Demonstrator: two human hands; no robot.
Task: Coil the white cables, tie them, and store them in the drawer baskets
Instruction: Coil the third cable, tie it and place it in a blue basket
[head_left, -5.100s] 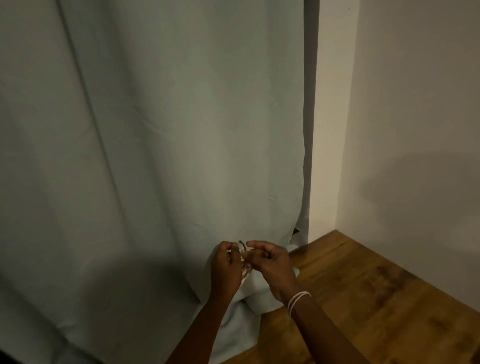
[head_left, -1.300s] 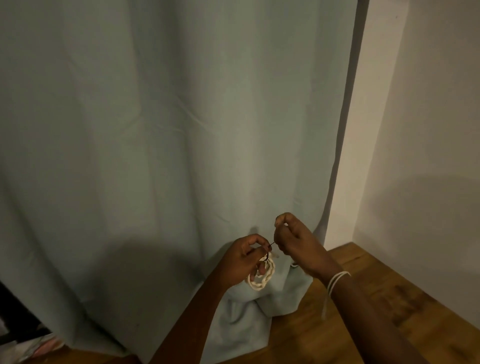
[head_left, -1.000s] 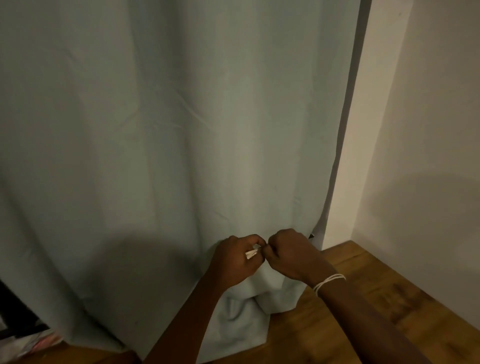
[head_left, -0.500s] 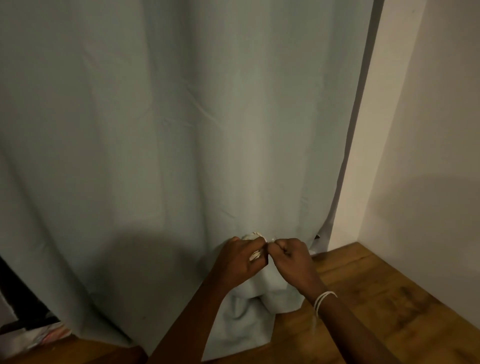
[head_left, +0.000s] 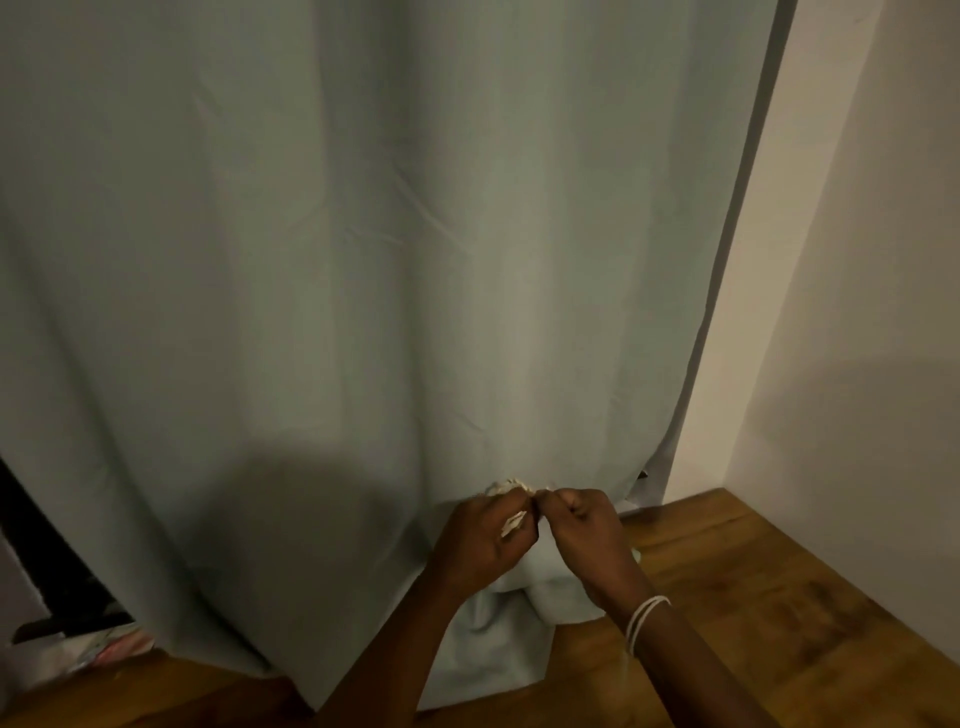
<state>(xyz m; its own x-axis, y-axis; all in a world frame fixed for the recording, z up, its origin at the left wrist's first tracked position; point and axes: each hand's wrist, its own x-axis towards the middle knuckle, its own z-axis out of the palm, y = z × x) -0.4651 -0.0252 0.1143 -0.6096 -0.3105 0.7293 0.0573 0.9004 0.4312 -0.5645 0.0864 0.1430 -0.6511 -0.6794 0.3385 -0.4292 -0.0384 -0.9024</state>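
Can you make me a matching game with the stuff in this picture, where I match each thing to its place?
Things:
1. pale grey-green fabric curtain
2. brown wooden plank floor
3. small coiled white cable
4. white cord loops

Places:
A. round the right wrist
B. between the two hands
C. hanging in front
D. at the bottom right

Pairs: 1-C, 2-D, 3-B, 4-A

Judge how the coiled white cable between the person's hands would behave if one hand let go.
The coiled white cable is probably floppy: it bunches small inside the left hand. It looks light, since fingertips alone carry it. The loops may spring open if the right hand releases its pinch; whether a tie is fastened cannot be seen.
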